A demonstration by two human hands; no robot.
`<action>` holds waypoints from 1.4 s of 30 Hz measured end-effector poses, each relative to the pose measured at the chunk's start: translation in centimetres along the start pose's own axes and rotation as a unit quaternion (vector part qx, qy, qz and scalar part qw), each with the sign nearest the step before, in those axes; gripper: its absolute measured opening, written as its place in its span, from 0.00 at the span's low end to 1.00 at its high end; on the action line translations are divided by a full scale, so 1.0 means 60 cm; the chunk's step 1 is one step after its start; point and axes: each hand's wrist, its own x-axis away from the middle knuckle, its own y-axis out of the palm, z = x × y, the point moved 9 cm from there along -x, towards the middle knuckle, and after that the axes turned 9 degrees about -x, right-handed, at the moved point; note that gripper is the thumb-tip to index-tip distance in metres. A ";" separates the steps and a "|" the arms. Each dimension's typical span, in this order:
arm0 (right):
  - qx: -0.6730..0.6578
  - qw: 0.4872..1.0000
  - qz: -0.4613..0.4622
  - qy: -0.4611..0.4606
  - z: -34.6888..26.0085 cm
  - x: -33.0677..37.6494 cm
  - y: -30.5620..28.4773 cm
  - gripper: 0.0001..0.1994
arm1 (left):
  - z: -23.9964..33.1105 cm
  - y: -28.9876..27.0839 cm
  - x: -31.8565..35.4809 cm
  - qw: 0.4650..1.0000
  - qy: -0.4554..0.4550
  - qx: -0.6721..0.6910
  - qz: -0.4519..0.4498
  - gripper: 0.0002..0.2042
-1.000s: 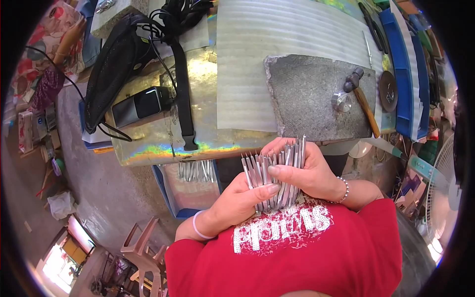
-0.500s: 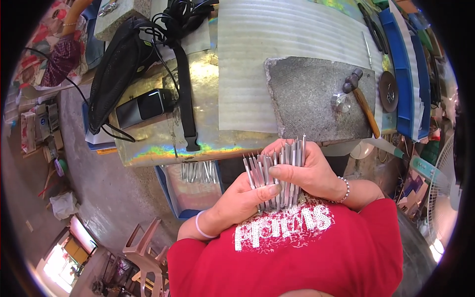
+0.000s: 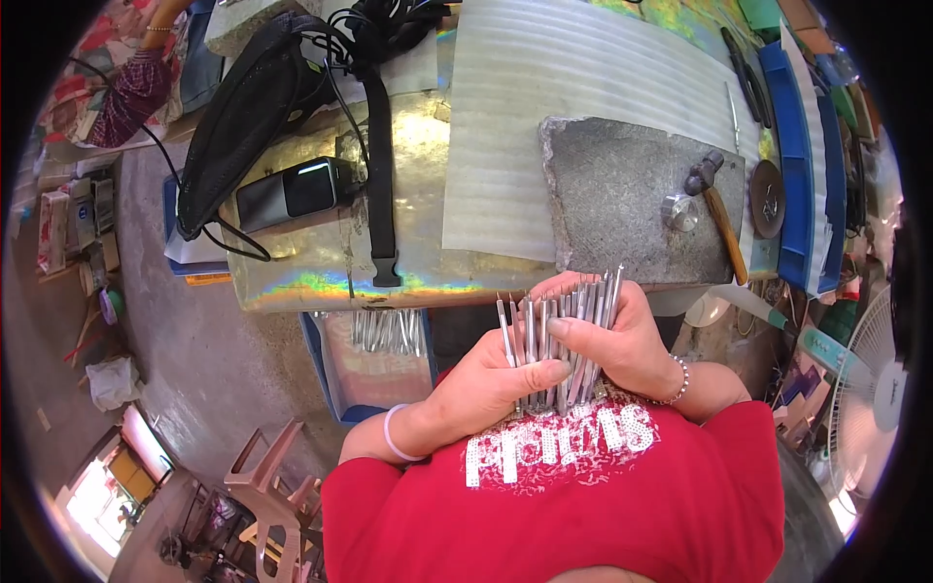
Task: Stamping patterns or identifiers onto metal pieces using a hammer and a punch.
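A long workbench (image 3: pixel 321 282) with a shimmering rainbow-foil top runs across in front of the person, a ribbed white sheet (image 3: pixel 583 107) spread over its middle. On that sheet lies a rough grey stone slab (image 3: pixel 622 194), bearing a wooden-handled hammer (image 3: pixel 717 209) and a small round metal piece (image 3: pixel 679 212). Blue trays (image 3: pixel 792 165) line the far right edge. To the left sit a black bag (image 3: pixel 243 117) with trailing straps and a dark rectangular device (image 3: pixel 292 191). Under the bench edge, a blue bin (image 3: pixel 374 360) holds more metal rods. Close to the red shirt, the left hand (image 3: pixel 486 389) and right hand (image 3: pixel 622 340) are both closed around an upright bundle of thin silver rods (image 3: pixel 559 321), tips fanned upward, between bench and chest.
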 end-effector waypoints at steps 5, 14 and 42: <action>0.006 0.999 0.020 -0.028 -0.005 0.002 -0.007 0.10 | 0.011 0.002 0.003 1.000 0.020 -0.016 0.009 0.14; -0.032 0.999 0.033 0.004 0.010 0.001 -0.010 0.11 | 0.007 0.001 0.006 0.999 -0.006 0.047 -0.006 0.16; -0.060 0.996 -0.058 0.002 0.010 0.024 -0.007 0.13 | 0.007 0.019 0.003 0.999 0.004 -0.044 0.009 0.15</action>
